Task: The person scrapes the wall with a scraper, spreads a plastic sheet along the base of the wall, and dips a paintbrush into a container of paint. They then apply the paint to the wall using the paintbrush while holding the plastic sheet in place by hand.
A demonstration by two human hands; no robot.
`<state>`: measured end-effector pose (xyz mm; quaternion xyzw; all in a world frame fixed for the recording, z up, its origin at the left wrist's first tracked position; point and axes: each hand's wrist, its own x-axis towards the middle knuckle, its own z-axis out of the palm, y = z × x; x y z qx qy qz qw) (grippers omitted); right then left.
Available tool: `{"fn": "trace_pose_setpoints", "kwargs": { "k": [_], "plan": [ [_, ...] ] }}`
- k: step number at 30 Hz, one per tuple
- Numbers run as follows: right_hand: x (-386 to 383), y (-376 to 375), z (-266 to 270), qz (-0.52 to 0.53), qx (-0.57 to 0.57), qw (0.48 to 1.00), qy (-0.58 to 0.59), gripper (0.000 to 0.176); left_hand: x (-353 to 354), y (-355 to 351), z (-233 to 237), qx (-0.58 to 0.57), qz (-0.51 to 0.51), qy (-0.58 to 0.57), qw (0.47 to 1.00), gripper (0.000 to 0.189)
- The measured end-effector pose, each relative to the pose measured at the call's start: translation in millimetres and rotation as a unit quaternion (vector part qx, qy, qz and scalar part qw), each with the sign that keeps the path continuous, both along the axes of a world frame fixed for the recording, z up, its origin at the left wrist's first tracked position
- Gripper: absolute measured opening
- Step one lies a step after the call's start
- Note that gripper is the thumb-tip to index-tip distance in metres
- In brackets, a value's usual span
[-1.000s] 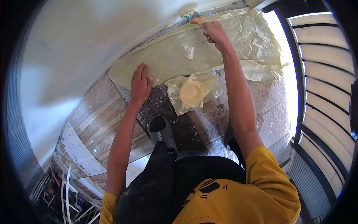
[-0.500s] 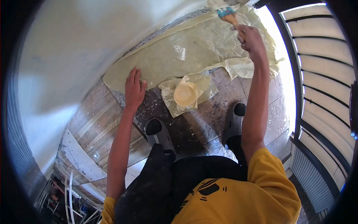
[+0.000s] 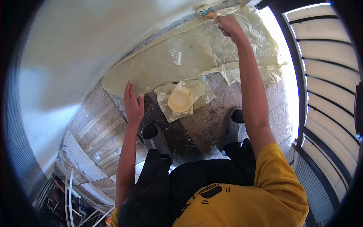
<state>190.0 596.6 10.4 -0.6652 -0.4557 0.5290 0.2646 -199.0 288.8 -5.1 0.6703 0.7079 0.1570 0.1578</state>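
My right hand [image 3: 229, 27] is closed round the wooden handle of a paintbrush [image 3: 210, 14] with blue paint near its bristles. The bristle end is right at the foot of the white wall [image 3: 113, 30]. Fingers stretched out, my left hand [image 3: 133, 104] is held low by the edge of a pale yellow plastic sheet [image 3: 151, 64] and holds nothing. Between my arms, a round cream-coloured paint tub [image 3: 180, 100] stands on a smaller piece of plastic [image 3: 203, 94].
Both my feet, in grey clogs [image 3: 157, 140], are on the paint-spattered tile floor [image 3: 211, 128]. A barred metal gate [image 3: 329, 75] runs along the right. At the lower left stands a white metal frame [image 3: 70, 200] among dark clutter.
My right hand has carried the paintbrush left, to the base of the wall. My left hand sits slightly lower in view, still open. The view has shifted a little.
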Motion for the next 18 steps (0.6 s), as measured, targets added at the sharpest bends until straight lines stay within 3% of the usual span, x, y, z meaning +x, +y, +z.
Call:
{"fn": "trace_pose_setpoints", "kwargs": {
  "k": [7,11,14,16,18],
  "plan": [
    [-7.6,-8.5,19.8,0.062,0.01,0.997,0.039,0.023,7.7,-14.2,2.0,-0.003,0.012,0.0,1.0,0.061],
    [30.8,-34.6,97.6,0.041,0.098,0.994,-0.006,0.03,1.1,-25.5,6.4,-0.005,0.044,0.003,0.999,0.06],
    [83.0,-32.0,128.5,0.058,0.082,0.994,0.036,0.029,-0.1,-41.5,13.5,-0.012,0.061,0.004,0.998,0.06],
    [91.9,-30.1,128.6,0.062,0.062,0.996,0.014,0.03,6.5,-55.5,20.4,-0.021,0.065,0.008,0.998,0.06],
    [87.7,-24.0,95.6,0.074,0.028,0.996,-0.038,0.03,12.8,-70.0,29.7,-0.033,0.059,0.006,0.998,0.06]
  ]
}}
